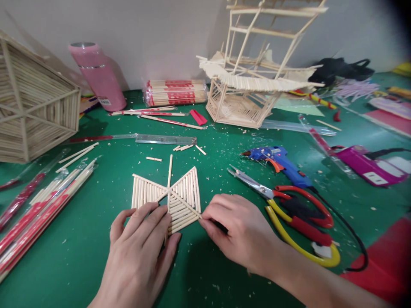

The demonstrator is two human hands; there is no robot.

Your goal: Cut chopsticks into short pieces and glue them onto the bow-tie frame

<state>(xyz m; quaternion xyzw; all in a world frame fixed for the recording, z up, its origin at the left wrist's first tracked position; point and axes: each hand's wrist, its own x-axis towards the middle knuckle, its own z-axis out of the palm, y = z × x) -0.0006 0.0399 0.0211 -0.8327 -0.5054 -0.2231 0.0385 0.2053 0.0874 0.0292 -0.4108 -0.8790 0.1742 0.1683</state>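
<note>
Head view, seen from beside the worker: the stick frame (184, 216) lies flat on the green table (73, 273), between the two hands. Grip status, right hand (239, 226): thumb and forefinger pinch the spoke end at the corner nearest that hand. Grip status, left hand (133, 252): not clenched; fingers are laid over the near-left part, thumb along the near edge. Any hold beneath the fingers cannot be seen.

Handling (judged): the frame should be very light and stiff, yet fragile at its joints. Filled panels should resist bending better than the bare spoke, which projects away from both grips. Dry wood should offer fair friction, though thin round sticks may roll under a fingertip. Take hold at opposite outer corners, or support beneath the hub; do not lift by the bare spoke. The glue gun (282, 164) lies beyond and right of the right-hand pinch.
</note>
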